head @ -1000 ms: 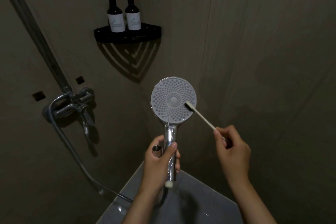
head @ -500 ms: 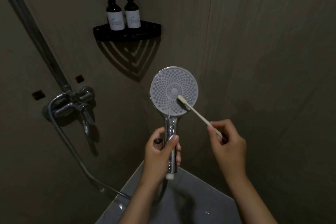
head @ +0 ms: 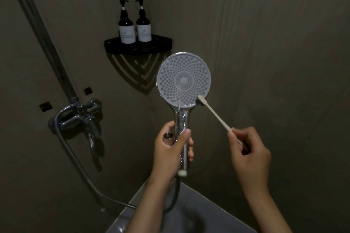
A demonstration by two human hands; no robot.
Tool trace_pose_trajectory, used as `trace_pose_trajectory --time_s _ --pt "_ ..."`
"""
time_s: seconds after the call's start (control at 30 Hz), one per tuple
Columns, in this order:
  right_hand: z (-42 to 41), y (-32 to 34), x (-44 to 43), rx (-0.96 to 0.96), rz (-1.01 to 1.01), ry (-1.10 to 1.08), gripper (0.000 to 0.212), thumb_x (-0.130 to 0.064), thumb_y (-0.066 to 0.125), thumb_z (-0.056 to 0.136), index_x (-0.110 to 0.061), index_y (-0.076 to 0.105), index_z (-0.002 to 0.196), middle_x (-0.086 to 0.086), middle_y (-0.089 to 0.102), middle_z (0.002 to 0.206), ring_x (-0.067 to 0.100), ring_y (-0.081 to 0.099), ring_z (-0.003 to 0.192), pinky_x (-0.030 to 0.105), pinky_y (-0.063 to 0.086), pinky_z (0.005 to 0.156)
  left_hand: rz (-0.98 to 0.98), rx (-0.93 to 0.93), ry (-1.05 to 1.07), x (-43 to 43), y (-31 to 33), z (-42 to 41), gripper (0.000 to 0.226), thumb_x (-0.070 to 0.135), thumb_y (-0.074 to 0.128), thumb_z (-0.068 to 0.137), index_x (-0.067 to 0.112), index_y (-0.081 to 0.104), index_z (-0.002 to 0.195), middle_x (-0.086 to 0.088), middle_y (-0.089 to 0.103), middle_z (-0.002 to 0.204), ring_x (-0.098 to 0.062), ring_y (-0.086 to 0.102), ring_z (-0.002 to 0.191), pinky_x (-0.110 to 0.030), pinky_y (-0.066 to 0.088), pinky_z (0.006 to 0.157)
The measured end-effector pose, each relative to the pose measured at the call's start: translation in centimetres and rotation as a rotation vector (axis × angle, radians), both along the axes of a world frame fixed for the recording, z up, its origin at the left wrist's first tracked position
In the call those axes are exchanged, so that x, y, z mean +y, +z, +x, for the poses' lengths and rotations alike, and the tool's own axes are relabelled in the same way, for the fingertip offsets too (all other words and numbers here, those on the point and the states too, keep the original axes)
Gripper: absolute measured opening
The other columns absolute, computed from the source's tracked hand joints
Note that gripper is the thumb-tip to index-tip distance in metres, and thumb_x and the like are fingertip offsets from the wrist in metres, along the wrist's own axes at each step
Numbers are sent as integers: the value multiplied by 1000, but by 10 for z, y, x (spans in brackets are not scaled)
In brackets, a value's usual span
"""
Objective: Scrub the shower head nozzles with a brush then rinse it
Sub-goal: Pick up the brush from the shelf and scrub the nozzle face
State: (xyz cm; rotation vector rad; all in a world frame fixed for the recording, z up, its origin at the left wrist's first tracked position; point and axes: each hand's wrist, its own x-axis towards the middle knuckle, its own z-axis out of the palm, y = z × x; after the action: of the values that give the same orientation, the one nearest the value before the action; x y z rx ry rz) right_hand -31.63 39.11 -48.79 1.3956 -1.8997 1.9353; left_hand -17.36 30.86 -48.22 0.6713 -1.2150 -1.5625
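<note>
A round shower head [head: 183, 81] with a pale nozzle face and chrome handle stands upright at the centre of the view. My left hand [head: 170, 154] grips its handle from the left, thumb across the front. My right hand [head: 249, 154] pinches the end of a thin cream brush [head: 215, 114]. The brush head touches the lower right rim of the nozzle face. A grey hose [head: 79, 164] runs from the handle's base down and left to the wall tap.
A chrome mixer tap [head: 81, 117] is fixed on the left wall under a riser pipe [head: 45, 39]. A black corner shelf [head: 138, 46] holds two dark pump bottles [head: 134, 26]. A pale basin edge [head: 208, 208] lies below my arms. Dark walls close in on both sides.
The brush head has slid from near the middle of the nozzle face down to its lower right rim. Both hands have stayed in much the same place.
</note>
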Motion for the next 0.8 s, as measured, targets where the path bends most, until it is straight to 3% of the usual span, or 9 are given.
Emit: trace_pose_trajectory --time_s 0.13,0.27,0.4,0.53,0.8 --pt "0 21 -6 31 -16 3 7 -22 63 87 -18 60 82 -10 63 71 10 60 65 28 49 55 -9 -13 7 3 -5 1 14 13 63 84 9 55 95 -13 56 62 -21 50 42 -26 42 42" --pt "0 23 -15 105 37 -34 9 -34 58 84 -26 55 82 -6 65 68 8 61 59 31 51 55 8 -3 10 4 -6 3 22 14 65 82 6 54 99 -14 56 63 -22 49 43 -27 42 42" --pt "5 7 -10 72 112 81 9 -28 63 84 -29 55 79 -2 66 69 12 59 57 35 50 52 6 44 35 3 -3 6 24 21 67 75 11 56 93 -12 56 62 -21 49 43 -27 43 42" --pt "13 1 -9 72 146 139 15 -18 67 84 -28 57 79 -6 68 72 9 56 55 28 46 52 22 70 78 0 0 12 20 12 64 81 9 55 98 -12 55 61 -21 49 42 -26 43 41" --pt "19 21 -9 43 34 121 9 -35 59 83 -28 56 79 -6 64 70 11 58 59 30 47 54 -6 23 83 3 -1 18 16 10 63 84 11 56 98 -13 56 63 -22 49 44 -27 42 44"
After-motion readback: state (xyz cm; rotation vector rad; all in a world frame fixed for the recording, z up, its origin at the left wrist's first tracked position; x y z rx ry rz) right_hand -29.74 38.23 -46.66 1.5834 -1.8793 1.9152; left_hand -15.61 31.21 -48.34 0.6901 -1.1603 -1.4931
